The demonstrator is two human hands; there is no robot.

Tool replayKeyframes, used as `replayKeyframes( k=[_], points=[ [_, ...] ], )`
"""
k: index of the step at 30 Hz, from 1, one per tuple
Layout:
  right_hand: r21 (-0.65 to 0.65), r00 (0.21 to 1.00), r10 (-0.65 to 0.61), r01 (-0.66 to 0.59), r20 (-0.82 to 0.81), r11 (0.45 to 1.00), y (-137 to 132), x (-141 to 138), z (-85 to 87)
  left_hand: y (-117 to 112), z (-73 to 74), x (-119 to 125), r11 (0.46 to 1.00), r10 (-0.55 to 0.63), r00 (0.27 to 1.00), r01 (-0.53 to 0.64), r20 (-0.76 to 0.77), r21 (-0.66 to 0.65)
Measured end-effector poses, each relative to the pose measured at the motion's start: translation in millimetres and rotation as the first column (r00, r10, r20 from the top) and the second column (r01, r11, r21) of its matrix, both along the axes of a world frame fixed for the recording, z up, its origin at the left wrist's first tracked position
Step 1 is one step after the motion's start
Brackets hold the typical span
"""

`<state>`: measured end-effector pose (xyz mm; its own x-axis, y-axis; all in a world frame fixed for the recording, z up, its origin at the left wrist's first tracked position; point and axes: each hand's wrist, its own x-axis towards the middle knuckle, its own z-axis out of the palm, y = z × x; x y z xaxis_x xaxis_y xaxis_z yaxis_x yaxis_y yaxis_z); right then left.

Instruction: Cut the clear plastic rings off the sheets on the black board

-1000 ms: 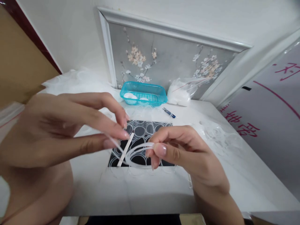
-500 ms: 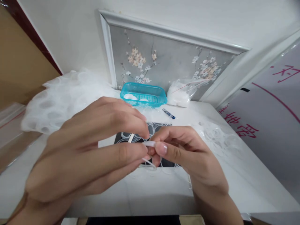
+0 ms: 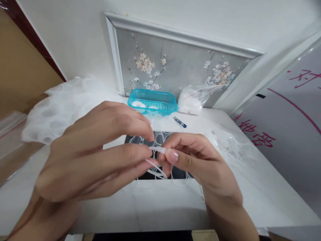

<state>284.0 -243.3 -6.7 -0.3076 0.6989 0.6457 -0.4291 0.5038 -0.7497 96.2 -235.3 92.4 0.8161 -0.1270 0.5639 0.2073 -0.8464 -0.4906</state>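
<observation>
Between my hands is a thin, translucent white plastic ring (image 3: 158, 149), seen nearly edge-on and partly covered by fingers. My right hand (image 3: 200, 164) pinches its near right part between thumb and index finger. From the left, my left hand (image 3: 100, 154) has its fingers closed on the same ring, with the index finger raised a little. Below both hands lies a black mat (image 3: 179, 173), and on it a sheet of clear joined rings (image 3: 159, 138) that reaches past the mat's front edge.
A turquoise basket (image 3: 165, 97) holding a few white round pieces stands at the back. Beside it are a clear bag (image 3: 190, 100) of white material and a blue-and-white pen-like item (image 3: 180, 122). Clear ring sheets pile up at left (image 3: 50, 113) and right (image 3: 229, 144).
My left hand has shifted slightly left and up, showing more of the ring between the hands. A pale stick-like piece seen by the left fingers is no longer visible. The right hand barely moves.
</observation>
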Motion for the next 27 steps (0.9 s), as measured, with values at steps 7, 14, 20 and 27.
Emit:
replayKeyframes(
  k=[7,14,20,27],
  points=[
    [0.013,1.000,0.012,-0.012,-0.014,1.000,3.2,2.2,-1.4,1.2,3.3,-0.2,0.998,0.024,0.999,-0.021,-0.044,0.065],
    [0.034,0.996,0.081,-0.080,-0.035,0.996,15.5,1.5,-1.6,17.4,0.5,-3.8,0.994,0.004,1.000,-0.003,-0.008,0.114],
    [0.018,0.995,0.088,-0.087,-0.039,0.996,23.9,-0.7,-1.0,30.8,-7.9,-9.1,1.000,0.004,1.000,-0.004,0.000,0.008],
    [0.010,1.000,-0.006,0.007,-0.028,1.000,35.8,-1.3,-0.6,28.9,-8.9,-7.2,0.999,-0.030,0.996,0.033,0.084,-0.031]
  ],
)
